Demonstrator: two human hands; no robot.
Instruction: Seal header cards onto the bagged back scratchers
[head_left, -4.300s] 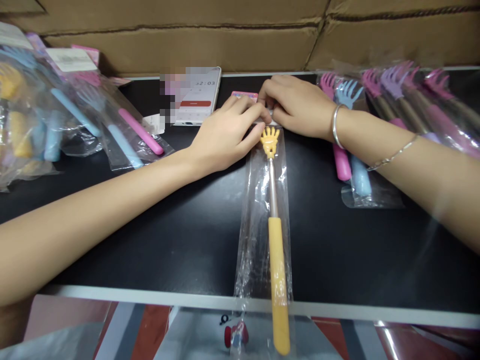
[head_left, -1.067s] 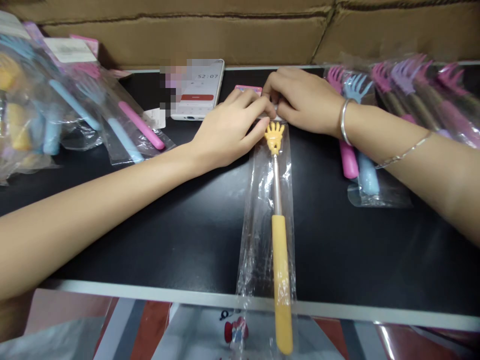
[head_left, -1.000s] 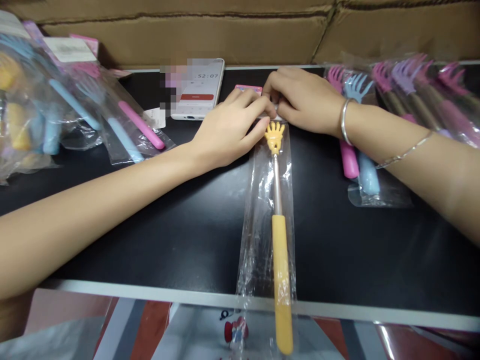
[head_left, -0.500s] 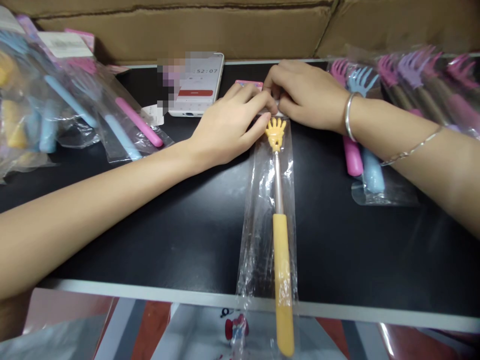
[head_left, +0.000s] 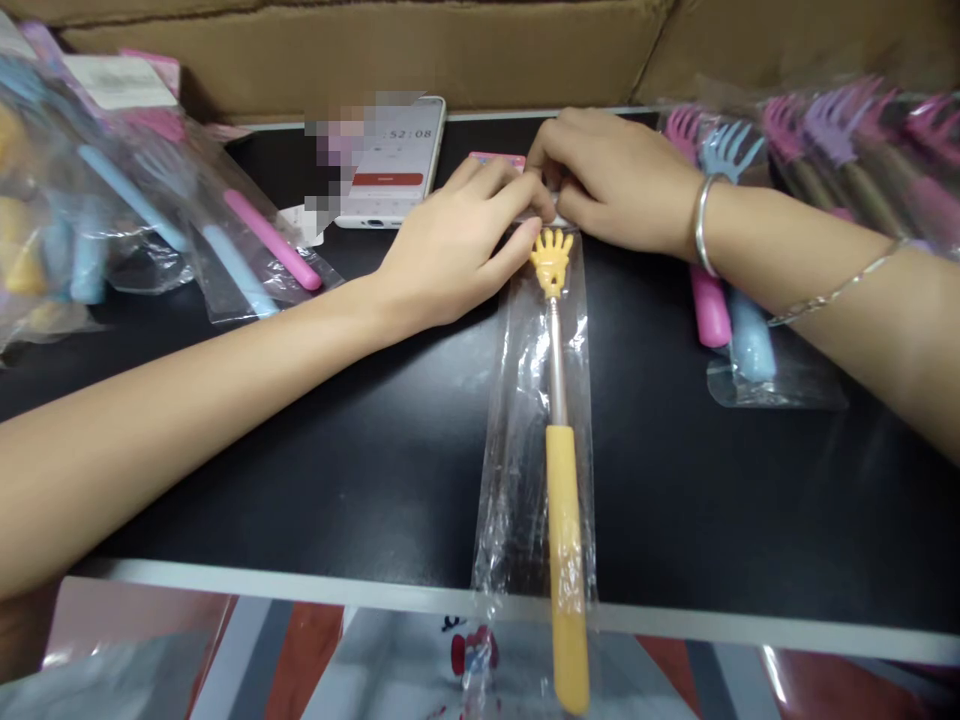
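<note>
On the black table [head_left: 360,440], your hands meet at the far end of a clear sleeve [head_left: 517,430] holding a yellow back scratcher [head_left: 559,470], which lies lengthwise with its handle overhanging the near edge. Far left of the scratcher, a heap of bagged scratchers [head_left: 112,210] in blue, pink and yellow crowds the corner. Nearer it, a phone [head_left: 390,165] lies face up just beyond your left hand [head_left: 450,250], whose fingers curl down onto the sleeve's top beside the yellow claw. A pink card [head_left: 495,159] peeks out behind those fingers. Your right hand [head_left: 615,180], bangle [head_left: 701,225] at the wrist, pinches the same end, fingertips touching the left hand's; what lies between them is hidden. Right of the scratcher, under your right forearm, lie pink and blue scratchers [head_left: 727,320], and more bagged ones [head_left: 847,130] fan out beyond. Cardboard boxes [head_left: 450,50] wall the table's far side.
</note>
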